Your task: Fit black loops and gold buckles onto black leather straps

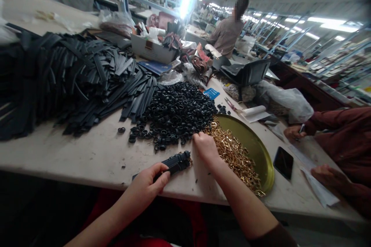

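My left hand (149, 182) is closed around a bundle of black straps (177, 162) near the table's front edge. Small gold-coloured metal pieces show at the bundle's far right end. Just beyond it, my right hand (205, 147) has its fingers curled together at the near edge of a heap of small black loops (179, 110). Whatever those fingers hold is hidden. Right beside this hand lies a heap of gold-coloured metal buckles (236, 154), on a round gold-coloured tray (259, 135).
A large pile of black strips (81, 73) covers the left of the table (72, 158). A phone (283, 163) lies right of the tray, near a co-worker's hand (295, 133) holding a pen over papers (321, 189). Behind the loops are scissors (230, 103) and a box (152, 48).
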{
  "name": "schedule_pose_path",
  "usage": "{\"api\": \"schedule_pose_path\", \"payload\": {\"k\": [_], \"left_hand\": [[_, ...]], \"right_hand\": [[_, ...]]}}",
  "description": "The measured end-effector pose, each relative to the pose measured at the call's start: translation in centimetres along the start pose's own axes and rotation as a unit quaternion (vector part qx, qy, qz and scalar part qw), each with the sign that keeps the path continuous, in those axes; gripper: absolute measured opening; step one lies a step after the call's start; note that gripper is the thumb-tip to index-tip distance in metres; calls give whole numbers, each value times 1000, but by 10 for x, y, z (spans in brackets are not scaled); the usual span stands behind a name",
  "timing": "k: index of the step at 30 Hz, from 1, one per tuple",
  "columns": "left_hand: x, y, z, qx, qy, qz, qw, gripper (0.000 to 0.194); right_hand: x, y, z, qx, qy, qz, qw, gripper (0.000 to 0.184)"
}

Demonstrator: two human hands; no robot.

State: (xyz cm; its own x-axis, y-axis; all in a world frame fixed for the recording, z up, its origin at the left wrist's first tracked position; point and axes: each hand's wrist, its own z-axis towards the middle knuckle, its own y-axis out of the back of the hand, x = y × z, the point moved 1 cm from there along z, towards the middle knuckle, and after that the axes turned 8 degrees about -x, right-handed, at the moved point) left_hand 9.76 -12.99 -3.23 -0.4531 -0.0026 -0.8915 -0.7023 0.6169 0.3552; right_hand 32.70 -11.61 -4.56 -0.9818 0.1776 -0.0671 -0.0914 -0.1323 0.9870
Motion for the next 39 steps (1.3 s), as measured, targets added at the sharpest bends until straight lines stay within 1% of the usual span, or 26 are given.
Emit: {"api": "schedule_pose_path", "payload": {"k": [2, 3, 4, 5, 6, 7, 8, 9, 10, 11, 12, 13, 17, 20, 23, 25, 27, 29, 30, 31, 32, 33, 35, 37, 38, 39], "left_hand": [[-4, 2, 0, -7, -3, -7, 1000, 28], [-7, 3, 1, -18, -7, -11, 1000, 28], [-10, 4, 1, -33, -13, -16, 999, 28], [-13, 5, 2, -54, -21, -21, 998, 28], [-16, 6, 3, -76, -31, -26, 996, 29], [-19, 6, 3, -93, -43, -31, 994, 29], [-21, 6, 2, -106, -55, -35, 992, 29], [-23, 5, 0, -113, -65, -35, 991, 29], [-23, 4, -2, -115, -73, -30, 990, 29], [-23, 3, -6, -113, -77, -23, 990, 29], [-23, 2, -10, -106, -76, -11, 991, 29], [-22, 1, -15, -98, -73, 2, 992, 29], [-23, 3, -34, -69, -71, 44, 994, 28], [-24, 7, -40, -45, -72, 66, 994, 26], [-21, 8, -39, 18, -38, 63, 997, 27], [-17, 8, -38, 51, -7, 56, 997, 27], [-13, 7, -37, 52, 8, 59, 997, 27], [-13, 7, -38, 37, 0, 67, 997, 26], [-14, 7, -39, 30, -8, 67, 997, 26], [-15, 7, -40, 25, -15, 67, 997, 26], [-17, 8, -41, 22, -23, 67, 997, 26], [-18, 8, -41, 20, -29, 67, 997, 26], [-19, 9, -40, 15, -35, 71, 997, 26], [-18, 9, -38, 10, -38, 74, 997, 27], [-16, 9, -36, 7, -39, 75, 996, 27], [-15, 8, -35, 6, -41, 78, 996, 27]], "right_hand": [[0, 7, -7, -14, -9, 47, 999, 18], [1, 12, -12, -24, -24, 118, 992, 17], [4, 18, -18, -29, -46, 225, 973, 16], [7, 23, -25, -25, -74, 355, 931, 18], [13, 29, -33, -9, -103, 489, 866, 21], [20, 34, -41, 15, -129, 602, 787, 24], [28, 38, -49, 40, -149, 680, 717, 27], [36, 42, -58, 57, -164, 730, 661, 28], [44, 45, -65, 62, -176, 758, 625, 29], [51, 48, -72, 57, -184, 773, 605, 29], [56, 49, -78, 46, -188, 777, 599, 29], [61, 50, -82, 33, -187, 776, 601, 28], [65, 50, -95, 7, -165, 755, 634, 26], [64, 46, -102, 42, -150, 740, 654, 22], [63, 41, -110, 100, -146, 741, 648, 21], [65, 40, -114, 108, -128, 739, 653, 20], [67, 43, -117, 69, -91, 714, 691, 17], [69, 46, -119, 17, -63, 680, 731, 16], [70, 47, -119, 3, -65, 674, 736, 16], [70, 46, -119, 7, -81, 681, 727, 17], [70, 44, -119, 25, -110, 701, 704, 18], [71, 41, -118, 52, -147, 728, 667, 21], [72, 34, -115, 109, -218, 783, 572, 23], [76, 28, -113, 141, -263, 823, 483, 23], [78, 26, -112, 149, -275, 837, 450, 24], [80, 25, -112, 156, -279, 845, 428, 24]]}}
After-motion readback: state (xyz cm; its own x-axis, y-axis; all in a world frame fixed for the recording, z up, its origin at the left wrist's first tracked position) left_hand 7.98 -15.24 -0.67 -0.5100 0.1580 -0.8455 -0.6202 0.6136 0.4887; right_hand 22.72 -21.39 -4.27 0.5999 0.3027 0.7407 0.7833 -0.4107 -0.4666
